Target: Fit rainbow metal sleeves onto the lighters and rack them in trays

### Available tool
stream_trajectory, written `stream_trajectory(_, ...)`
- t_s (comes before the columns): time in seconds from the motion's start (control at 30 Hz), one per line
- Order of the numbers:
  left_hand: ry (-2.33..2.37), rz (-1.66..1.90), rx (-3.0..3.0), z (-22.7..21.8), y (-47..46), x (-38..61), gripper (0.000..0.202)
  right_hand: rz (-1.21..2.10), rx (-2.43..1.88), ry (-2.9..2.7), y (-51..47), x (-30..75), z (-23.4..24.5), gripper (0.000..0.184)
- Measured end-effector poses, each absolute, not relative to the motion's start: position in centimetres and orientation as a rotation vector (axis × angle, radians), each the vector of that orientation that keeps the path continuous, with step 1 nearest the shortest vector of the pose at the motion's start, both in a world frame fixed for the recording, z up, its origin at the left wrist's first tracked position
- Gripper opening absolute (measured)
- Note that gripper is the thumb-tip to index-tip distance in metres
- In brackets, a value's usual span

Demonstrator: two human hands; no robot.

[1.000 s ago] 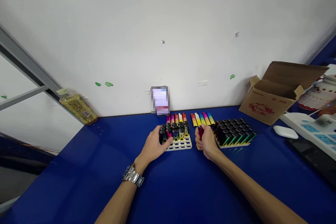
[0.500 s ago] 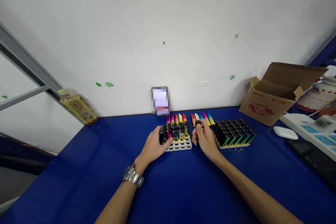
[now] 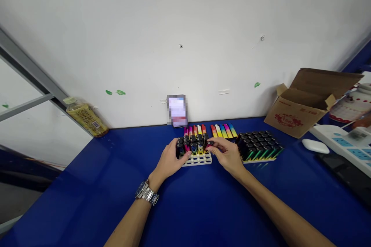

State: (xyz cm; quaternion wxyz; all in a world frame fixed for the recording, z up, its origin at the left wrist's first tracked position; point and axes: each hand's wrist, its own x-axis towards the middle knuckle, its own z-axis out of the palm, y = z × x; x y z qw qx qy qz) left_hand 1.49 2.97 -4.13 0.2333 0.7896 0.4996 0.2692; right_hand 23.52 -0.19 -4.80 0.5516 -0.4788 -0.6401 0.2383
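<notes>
A white holed tray [image 3: 199, 159] on the blue table holds several upright black-capped lighters [image 3: 193, 142]. My left hand [image 3: 171, 159], watch on its wrist, grips the tray's left end with fingers curled. My right hand [image 3: 227, 152] pinches a red lighter [image 3: 209, 145] by its black cap, right at the tray's right edge. Several coloured lighters [image 3: 223, 130] lie flat behind the tray. To the right a tilted pack of dark lighters [image 3: 259, 145] rests on the table.
A phone [image 3: 177, 110] leans on the wall behind the tray. A drink bottle [image 3: 85, 117] lies at the left. At the right are an open cardboard box [image 3: 310, 100], a white mouse [image 3: 315, 145] and a power strip [image 3: 344, 144].
My right hand has carried the red lighter leftwards from beside the dark pack to the tray's right edge. The left hand has stayed on the tray.
</notes>
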Motion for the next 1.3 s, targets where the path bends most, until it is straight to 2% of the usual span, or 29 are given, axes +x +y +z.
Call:
stream_trajectory(0.37, 1.353, 0.772, 2.194, -4.3, 3.0, 1.5, 0.038, 0.349, -1.272, -1.725, -0.1, 23.6, -4.5, 0.026)
stream_trajectory(0.67, 1.37, 0.777, 2.169, -4.0, 2.8, 1.6, 0.036, 0.206, -1.457, -1.678, 0.7, 23.4, -4.9, 0.049)
stream_trajectory(1.03, 1.358, 0.797, 2.192, -4.1, 2.9, 1.5, 0.035, 0.048, -1.57, -1.809, 1.7, 23.5, -5.5, 0.047)
stream_trajectory(1.17, 1.367, 0.788, 2.173, -4.0, 2.9, 1.5, 0.036, -0.111, -1.639, -1.869, 1.7, 23.5, -5.6, 0.026)
stream_trajectory(1.23, 1.372, 0.784, 2.169, -4.0, 2.8, 1.5, 0.037, -0.095, -1.758, -1.902, 1.7, 23.3, -5.4, 0.017)
stream_trajectory(1.3, 1.375, 0.784, 2.173, -4.0, 2.8, 1.5, 0.037, -0.006, -1.911, -1.921, 1.5, 23.2, -4.8, 0.016)
